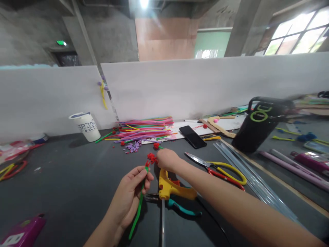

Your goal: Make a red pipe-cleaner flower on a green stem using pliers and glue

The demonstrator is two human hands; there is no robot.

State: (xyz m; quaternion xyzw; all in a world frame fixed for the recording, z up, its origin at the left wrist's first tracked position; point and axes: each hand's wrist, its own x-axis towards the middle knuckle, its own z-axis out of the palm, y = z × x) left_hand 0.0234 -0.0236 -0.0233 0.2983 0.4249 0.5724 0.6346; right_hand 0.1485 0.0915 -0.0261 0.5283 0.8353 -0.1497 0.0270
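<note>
My left hand (136, 187) pinches a green pipe cleaner (139, 211), whose lower end hangs down past my palm. At its top sits a red fuzzy flower head (150, 158) with loose red strands. My right hand (166, 160) is curled beside the flower head; its fingertips are hidden, and what they grip cannot be made out. Just behind it, a red ball on a green stem (156, 146) rests on the table. Under my right forearm lies a yellow glue gun (164, 185) with a clear glue stick (163, 219). Teal-handled pliers (183, 208) lie partly beneath the gun.
Pipe cleaners (146, 128) and purple bits (133, 146) lie ahead, near a white cup (86, 127). Rightward are a phone (192, 136), scissors (218, 168), clear glue sticks (246, 175) and a black bottle (257, 127). A magenta object (25, 230) sits front left.
</note>
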